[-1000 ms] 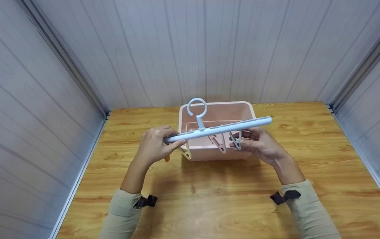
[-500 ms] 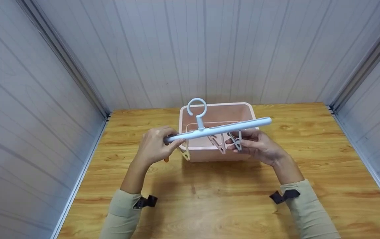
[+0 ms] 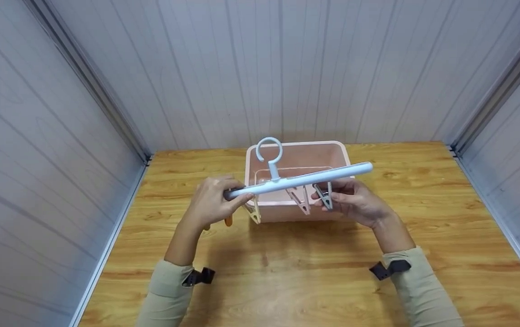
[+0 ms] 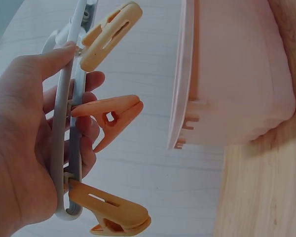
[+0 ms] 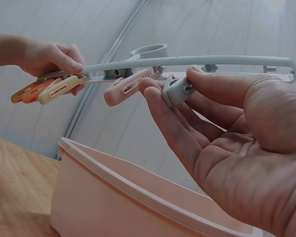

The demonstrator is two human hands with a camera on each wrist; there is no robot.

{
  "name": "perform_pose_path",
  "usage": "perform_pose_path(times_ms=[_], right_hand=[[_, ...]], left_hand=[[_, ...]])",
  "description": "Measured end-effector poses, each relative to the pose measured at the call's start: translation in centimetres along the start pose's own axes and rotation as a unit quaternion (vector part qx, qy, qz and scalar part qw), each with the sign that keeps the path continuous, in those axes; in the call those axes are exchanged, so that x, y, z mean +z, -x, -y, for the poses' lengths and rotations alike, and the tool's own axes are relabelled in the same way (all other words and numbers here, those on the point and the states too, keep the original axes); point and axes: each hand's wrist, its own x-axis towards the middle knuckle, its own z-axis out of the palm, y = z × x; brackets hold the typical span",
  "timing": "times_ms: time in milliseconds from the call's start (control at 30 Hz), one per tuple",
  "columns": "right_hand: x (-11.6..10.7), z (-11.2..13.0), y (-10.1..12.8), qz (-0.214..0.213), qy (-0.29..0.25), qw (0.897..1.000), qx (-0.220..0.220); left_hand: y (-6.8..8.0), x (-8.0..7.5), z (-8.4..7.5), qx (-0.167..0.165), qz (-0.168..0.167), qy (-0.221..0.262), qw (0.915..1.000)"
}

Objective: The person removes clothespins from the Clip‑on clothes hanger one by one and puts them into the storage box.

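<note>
A pale blue-grey clip hanger (image 3: 328,174) with a ring hook (image 3: 269,138) is held up over the pink bin, its right end higher in the head view. My left hand (image 3: 213,199) grips the left end of the bar. From that end hang a deep yellow clip (image 4: 111,205), an orange clip (image 4: 116,111) and a pale yellow clip (image 4: 111,37). A pink clip (image 5: 123,89) hangs near the middle. My right hand (image 3: 360,203) pinches a grey clip (image 5: 177,92) between thumb and fingers just under the bar. Whether this clip is attached is hidden by the fingers.
The pink bin (image 3: 280,213) stands on the wooden table (image 3: 264,268) behind and below the hanger. Pale panelled walls (image 3: 282,68) enclose the table at the back and both sides. Black straps with small devices (image 3: 200,275) sit on both sleeves.
The hanger has dipped slightly, and its clips with it. My right hand has shifted a little on the grey clip and still pinches it. The left hand keeps its grip.
</note>
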Motion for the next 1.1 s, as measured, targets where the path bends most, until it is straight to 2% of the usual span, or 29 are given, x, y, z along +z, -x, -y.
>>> perform_pose_path(times_ms=[133, 300, 667, 933, 1100], right_hand=[[0.0, 0.0, 0.0, 0.010, -0.028, 1.000, 0.008], [0.0, 0.2, 0.3, 0.001, -0.043, 0.998, 0.039], [-0.1, 0.6, 0.4, -0.023, -0.026, 0.996, 0.082], [-0.1, 0.6, 0.3, -0.044, -0.027, 0.994, 0.092], [-0.2, 0.5, 0.2, -0.053, -0.003, 0.995, 0.085]], left_hand=[[0.1, -0.1, 0.2, 0.000, 0.001, 0.011, 0.9999], [0.2, -0.5, 0.3, 0.005, -0.001, -0.004, 1.0000], [0.3, -1.4, 0.2, 0.031, -0.008, -0.045, 0.9985], [0.4, -2.3, 0.1, 0.042, -0.019, -0.076, 0.9961], [0.6, -2.7, -0.2, 0.049, -0.030, -0.091, 0.9942]])
